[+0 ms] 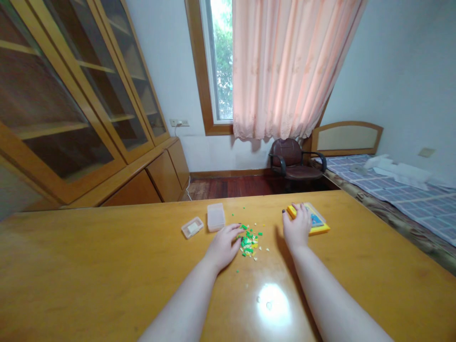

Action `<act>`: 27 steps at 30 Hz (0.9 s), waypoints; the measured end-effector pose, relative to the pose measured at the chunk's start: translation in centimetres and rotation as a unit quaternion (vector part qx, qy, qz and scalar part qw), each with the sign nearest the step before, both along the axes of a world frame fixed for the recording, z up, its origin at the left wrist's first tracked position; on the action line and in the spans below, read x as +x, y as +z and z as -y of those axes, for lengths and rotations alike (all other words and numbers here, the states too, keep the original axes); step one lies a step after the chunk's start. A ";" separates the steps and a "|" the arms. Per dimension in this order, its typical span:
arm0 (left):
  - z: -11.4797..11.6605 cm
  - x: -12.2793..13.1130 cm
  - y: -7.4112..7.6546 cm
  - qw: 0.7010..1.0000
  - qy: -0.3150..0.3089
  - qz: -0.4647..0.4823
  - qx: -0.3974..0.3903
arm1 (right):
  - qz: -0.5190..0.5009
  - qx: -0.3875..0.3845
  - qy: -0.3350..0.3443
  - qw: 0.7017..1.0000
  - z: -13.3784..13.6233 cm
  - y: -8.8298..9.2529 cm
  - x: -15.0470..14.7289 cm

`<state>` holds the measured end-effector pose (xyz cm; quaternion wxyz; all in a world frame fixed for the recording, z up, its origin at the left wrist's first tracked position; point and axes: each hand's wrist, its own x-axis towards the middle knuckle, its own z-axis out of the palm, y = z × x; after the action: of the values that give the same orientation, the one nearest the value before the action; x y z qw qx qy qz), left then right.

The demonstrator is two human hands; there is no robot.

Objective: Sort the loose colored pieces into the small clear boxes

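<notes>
A loose pile of small green, yellow and white plastic pieces [249, 244] lies on the wooden table [124, 266]. My left hand [224, 244] rests at the left side of the pile, fingers apart and touching its edge. Over the left part of a yellow box with a blue picture on its top [320, 229] is my right hand [297, 225], its thumb and fingers spread. Whether that hand grips the box I cannot make out. Just beyond my left hand stands a clear plastic container [215, 217]. Beside it sits a shallow clear tray [192, 228] with a pale piece inside.
A few stray pieces are scattered around the pile. Past the table's far edge stands a brown armchair [292, 161]. At the right is a bed [402, 190] with a checked cover. A glass-fronted cabinet [85, 95] lines the left wall.
</notes>
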<state>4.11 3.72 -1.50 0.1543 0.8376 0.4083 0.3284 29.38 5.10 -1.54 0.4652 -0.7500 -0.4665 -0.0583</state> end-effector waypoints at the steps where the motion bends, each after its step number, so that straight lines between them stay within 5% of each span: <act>1: 0.0 0.1 -0.2 1.000 0.006 -0.007 -0.013 | 0.020 -0.033 -0.032 0.999 -0.2 0.0 0.7; 6: -0.9 -0.1 -1.6 0.993 0.109 -0.011 -0.053 | 0.068 -0.171 -0.109 0.977 -0.7 -0.7 2.1; 16: -1.4 -0.5 -2.3 0.981 0.185 -0.016 -0.056 | 0.020 -0.177 -0.188 0.966 -0.4 0.1 4.6; 20: -1.4 -0.5 -2.2 0.976 0.209 -0.023 -0.052 | 0.032 -0.178 -0.159 0.971 -0.5 0.1 4.9; 23: -1.4 -0.5 -2.0 0.977 0.204 -0.005 -0.054 | 0.047 -0.111 -0.123 0.985 -0.8 0.3 4.0; 27: -0.8 0.0 -1.4 0.987 0.131 0.073 -0.063 | 0.031 0.038 0.065 0.997 -0.6 0.6 1.3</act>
<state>4.15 4.54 -2.90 0.1918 0.7394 0.5220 0.3795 30.64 5.67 -0.92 0.4817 -0.6977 -0.5258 -0.0686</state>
